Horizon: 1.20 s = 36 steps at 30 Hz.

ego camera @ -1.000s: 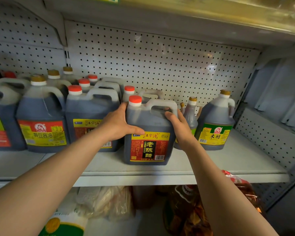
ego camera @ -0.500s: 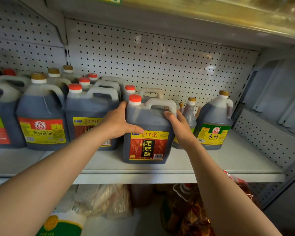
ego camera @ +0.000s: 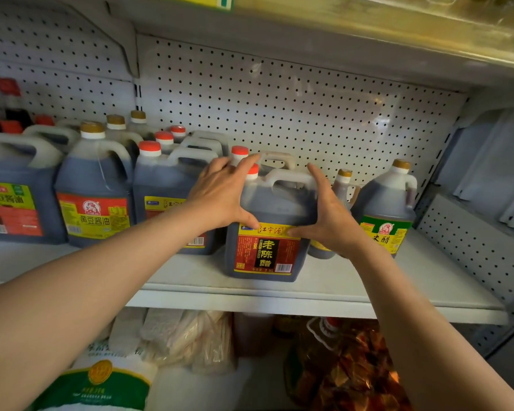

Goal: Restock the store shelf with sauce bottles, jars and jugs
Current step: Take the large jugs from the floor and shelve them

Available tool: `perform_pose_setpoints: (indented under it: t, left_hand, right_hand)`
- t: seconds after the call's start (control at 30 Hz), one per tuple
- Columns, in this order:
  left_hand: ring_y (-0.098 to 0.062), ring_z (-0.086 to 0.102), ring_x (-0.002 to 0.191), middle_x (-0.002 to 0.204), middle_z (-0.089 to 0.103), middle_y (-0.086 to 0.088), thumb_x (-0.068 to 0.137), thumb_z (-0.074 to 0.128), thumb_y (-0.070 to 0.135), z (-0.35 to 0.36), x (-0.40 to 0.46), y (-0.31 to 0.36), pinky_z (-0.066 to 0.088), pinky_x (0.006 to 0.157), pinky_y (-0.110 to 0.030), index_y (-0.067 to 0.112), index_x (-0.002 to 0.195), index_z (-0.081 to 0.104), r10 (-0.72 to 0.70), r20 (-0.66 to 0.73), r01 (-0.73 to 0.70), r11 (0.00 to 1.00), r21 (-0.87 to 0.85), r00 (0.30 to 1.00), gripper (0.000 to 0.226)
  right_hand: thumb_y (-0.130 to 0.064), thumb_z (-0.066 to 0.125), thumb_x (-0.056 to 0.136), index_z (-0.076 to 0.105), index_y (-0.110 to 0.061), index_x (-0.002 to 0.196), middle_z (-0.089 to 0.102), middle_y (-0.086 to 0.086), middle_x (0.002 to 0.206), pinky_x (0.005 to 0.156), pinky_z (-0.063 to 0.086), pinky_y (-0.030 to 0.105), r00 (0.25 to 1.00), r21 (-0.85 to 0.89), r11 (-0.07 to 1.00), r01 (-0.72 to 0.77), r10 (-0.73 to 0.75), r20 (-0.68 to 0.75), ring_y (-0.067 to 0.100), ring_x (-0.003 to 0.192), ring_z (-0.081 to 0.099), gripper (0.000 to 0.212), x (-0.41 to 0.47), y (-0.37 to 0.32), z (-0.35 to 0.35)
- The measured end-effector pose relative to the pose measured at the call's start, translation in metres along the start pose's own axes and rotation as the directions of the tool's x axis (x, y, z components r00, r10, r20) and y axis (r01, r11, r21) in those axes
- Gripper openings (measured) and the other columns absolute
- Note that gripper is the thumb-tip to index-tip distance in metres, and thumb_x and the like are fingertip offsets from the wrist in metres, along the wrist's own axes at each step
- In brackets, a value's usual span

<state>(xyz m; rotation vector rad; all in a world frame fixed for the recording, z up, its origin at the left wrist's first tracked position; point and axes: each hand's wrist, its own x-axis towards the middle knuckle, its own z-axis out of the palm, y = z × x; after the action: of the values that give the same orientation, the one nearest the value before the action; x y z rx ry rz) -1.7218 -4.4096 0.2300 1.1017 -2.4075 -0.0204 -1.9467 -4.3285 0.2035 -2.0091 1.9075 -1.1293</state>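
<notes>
Positioning a vinegar jug [ego camera: 267, 232] on the shelf [ego camera: 353, 280] is the step in hand. The jug stands upright near the front edge, just right of a matching jug [ego camera: 166, 191] and left of a small bottle [ego camera: 343, 188]. The left hand [ego camera: 220, 197] presses its left shoulder with fingers straight, the thumb lying across the label top. The right hand [ego camera: 327, 215] presses the right side likewise; neither grip is clenched. Judged from this, the next move calls for an even two-sided push rearward to align the jug with its row, then release.
</notes>
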Motion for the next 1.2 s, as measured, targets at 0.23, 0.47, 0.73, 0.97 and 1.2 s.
perform_pose_setpoints:
  t: [0.23, 0.47, 0.73, 0.97, 1.2]
  left_hand:
    - [-0.023, 0.023, 0.135, 0.136, 0.046, -0.009, 0.047, 0.090, 0.060, -0.001, 0.002, -0.001, 0.025, 0.111, -0.033, 0.029, 0.147, 0.025, 0.020, -0.033, -0.019, 0.999, 0.043, 0.999, 0.123]
    - [-0.026, 0.013, 0.142, 0.142, 0.039, -0.013, 0.051, 0.089, 0.060, -0.007, 0.014, -0.010, 0.011, 0.118, -0.034, 0.029, 0.150, 0.020, -0.020, -0.009, 0.021, 0.996, 0.087, 1.000, 0.124]
    - [-0.028, 0.007, 0.147, 0.145, 0.039, -0.018, 0.052, 0.088, 0.060, -0.005, 0.028, -0.016, -0.004, 0.120, -0.035, 0.025, 0.152, 0.016, -0.020, 0.003, 0.020, 0.990, 0.137, 1.000, 0.128]
    - [-0.029, 0.025, 0.140, 0.127, 0.062, -0.008, 0.049, 0.082, 0.071, 0.010, 0.053, -0.029, -0.003, 0.122, -0.043, 0.019, 0.148, 0.019, 0.000, -0.011, 0.003, 0.962, 0.274, 1.000, 0.128]
    - [-0.032, 0.020, 0.144, 0.137, 0.053, -0.013, 0.055, 0.082, 0.068, 0.013, 0.058, -0.026, -0.004, 0.122, -0.047, 0.019, 0.145, 0.022, -0.037, -0.007, 0.038, 0.945, 0.324, 0.999, 0.120]
  right_hand:
    - [-0.016, 0.097, 0.057, 0.027, -0.028, 0.148, 0.043, -0.004, 0.135, 0.099, 0.044, 0.030, 0.995, -0.050, 0.999, 0.012, -0.017, -0.094, 0.014, 0.120, 0.043, 0.115, 0.003, -0.005, 0.002]
    - [-0.019, 0.098, 0.054, 0.027, -0.029, 0.148, 0.045, 0.000, 0.140, 0.091, 0.040, 0.025, 0.994, -0.054, 0.998, 0.028, -0.034, -0.104, 0.019, 0.121, 0.047, 0.118, 0.029, 0.000, 0.015]
    - [-0.020, 0.098, 0.056, 0.027, -0.028, 0.147, 0.047, -0.002, 0.137, 0.092, 0.038, 0.025, 0.996, -0.057, 0.998, 0.016, -0.021, -0.086, 0.017, 0.118, 0.045, 0.116, 0.042, 0.004, 0.017]
    - [-0.019, 0.097, 0.058, 0.026, -0.030, 0.147, 0.044, -0.003, 0.140, 0.092, 0.042, 0.027, 0.995, -0.073, 0.997, -0.017, 0.009, -0.103, 0.013, 0.116, 0.043, 0.114, 0.060, 0.004, 0.024]
    - [-0.014, 0.095, 0.061, 0.023, -0.027, 0.150, 0.043, 0.003, 0.146, 0.094, 0.041, 0.029, 0.994, -0.119, 0.990, -0.071, 0.061, -0.093, 0.021, 0.123, 0.045, 0.115, 0.065, -0.002, 0.026]
